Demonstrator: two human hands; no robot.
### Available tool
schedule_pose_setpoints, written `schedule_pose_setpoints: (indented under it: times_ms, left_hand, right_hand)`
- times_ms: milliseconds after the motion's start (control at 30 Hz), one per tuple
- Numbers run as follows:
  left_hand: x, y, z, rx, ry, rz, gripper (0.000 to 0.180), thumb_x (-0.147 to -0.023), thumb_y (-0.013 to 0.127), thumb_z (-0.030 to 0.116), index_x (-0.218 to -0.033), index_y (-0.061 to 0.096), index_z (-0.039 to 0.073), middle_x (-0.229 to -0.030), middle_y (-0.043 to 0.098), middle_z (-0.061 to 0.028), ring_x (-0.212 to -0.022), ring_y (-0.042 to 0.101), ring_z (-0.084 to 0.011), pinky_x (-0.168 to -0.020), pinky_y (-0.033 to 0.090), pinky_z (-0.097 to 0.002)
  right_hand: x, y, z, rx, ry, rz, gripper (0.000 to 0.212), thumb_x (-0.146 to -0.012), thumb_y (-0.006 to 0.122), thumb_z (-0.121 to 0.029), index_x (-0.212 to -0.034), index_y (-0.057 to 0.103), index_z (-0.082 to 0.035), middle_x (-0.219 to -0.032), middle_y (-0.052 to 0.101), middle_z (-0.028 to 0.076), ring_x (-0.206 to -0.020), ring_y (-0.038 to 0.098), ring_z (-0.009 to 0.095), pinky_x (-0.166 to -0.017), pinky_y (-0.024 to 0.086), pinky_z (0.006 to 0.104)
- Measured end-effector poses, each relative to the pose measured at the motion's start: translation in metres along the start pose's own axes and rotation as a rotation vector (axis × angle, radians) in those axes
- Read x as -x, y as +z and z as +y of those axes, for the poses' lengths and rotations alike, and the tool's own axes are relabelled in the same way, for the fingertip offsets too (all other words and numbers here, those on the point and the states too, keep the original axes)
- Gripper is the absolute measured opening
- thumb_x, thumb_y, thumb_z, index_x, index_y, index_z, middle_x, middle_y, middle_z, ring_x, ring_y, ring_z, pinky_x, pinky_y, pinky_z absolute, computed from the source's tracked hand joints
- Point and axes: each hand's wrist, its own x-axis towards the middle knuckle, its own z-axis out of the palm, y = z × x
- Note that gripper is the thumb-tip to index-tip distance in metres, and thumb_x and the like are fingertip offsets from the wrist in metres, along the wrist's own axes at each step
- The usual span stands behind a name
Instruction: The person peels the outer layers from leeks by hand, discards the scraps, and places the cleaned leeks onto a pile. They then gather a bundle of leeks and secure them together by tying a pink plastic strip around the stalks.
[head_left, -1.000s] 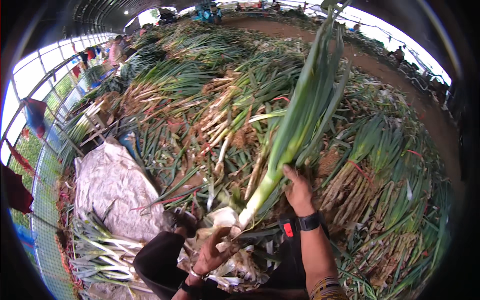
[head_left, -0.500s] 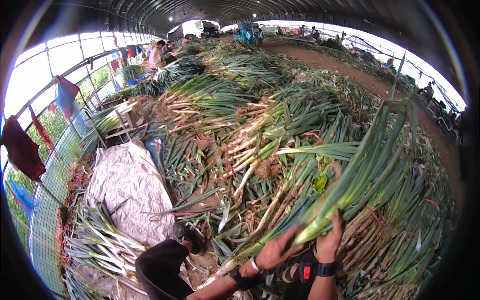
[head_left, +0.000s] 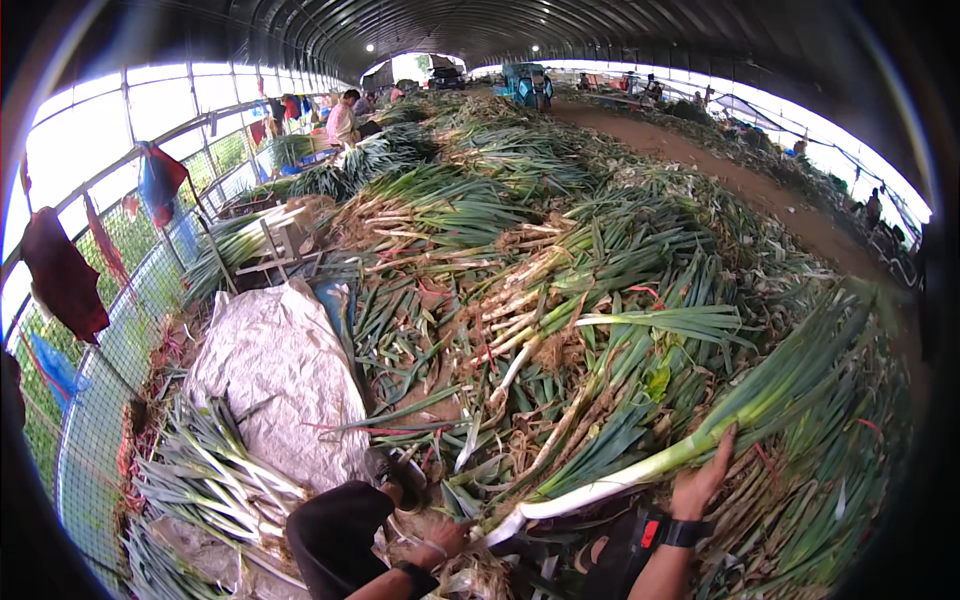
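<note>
A long green onion [head_left: 610, 485] with a clean white shank slants across in front of me, its green leaves spreading to the upper right. My right hand [head_left: 700, 485] grips it from below, where white turns to green. At its lower left end, my left hand [head_left: 442, 542] is closed around a pale, tapering tip; whether this is the root end or a loose outer layer I cannot tell. Beside my left knee, cleaned green onions [head_left: 225, 475] lie in a pile. Unpeeled, root-covered green onions [head_left: 520, 300] are heaped ahead and to the right.
A whitish sheet [head_left: 280, 375] lies left of centre, before a small wooden frame [head_left: 285, 245]. Mesh fencing [head_left: 110, 430] with hanging cloths and bags runs along the left. Farther off sit a person in pink [head_left: 342, 122] and a blue vehicle [head_left: 525, 85]. A dirt path [head_left: 690, 155] runs at right.
My left hand has moved down and left from the shank to the pale end. The green onion has swung from steep to a flatter slant, baring its white shank. The view has shifted slightly.
</note>
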Motion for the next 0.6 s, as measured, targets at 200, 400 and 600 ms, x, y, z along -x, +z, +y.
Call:
schedule_pose_setpoints:
  times_ms: [200,400,600]
  left_hand:
    - [-0.016,-0.113,0.116,0.813,0.586,0.217,0.064,-0.079,0.058,0.042,-0.129,0.035,0.009,-0.122,0.046,-0.0174,-0.112,0.045,-0.0278,-0.092,0.037,-0.0378]
    - [-0.012,-0.006,0.147,0.982,0.365,0.178,0.057,-0.078,0.060,0.042,-0.122,0.042,0.011,-0.094,0.061,-0.0163,-0.088,0.060,-0.0300,-0.074,0.047,-0.0361]
    - [0.004,-0.026,0.174,0.899,0.165,0.227,0.047,-0.076,0.059,0.043,-0.111,0.049,0.012,-0.085,0.061,-0.0176,-0.080,0.059,-0.0343,-0.067,0.047,-0.0394]
  right_hand:
    - [0.020,0.024,0.018,0.017,0.132,-0.028,0.045,-0.085,0.051,-0.040,-0.117,0.047,-0.007,-0.101,0.056,0.005,-0.090,0.052,0.016,-0.077,0.043,0.0280]
    - [0.031,0.037,0.027,-0.111,0.306,-0.093,0.054,-0.082,0.057,-0.040,-0.124,0.042,-0.011,-0.116,0.047,0.003,-0.100,0.048,0.018,-0.086,0.040,0.0325]
    - [0.012,0.034,0.040,-0.033,0.244,0.062,0.059,-0.082,0.055,-0.042,-0.128,0.038,-0.009,-0.125,0.041,0.004,-0.107,0.043,0.019,-0.092,0.035,0.0330]
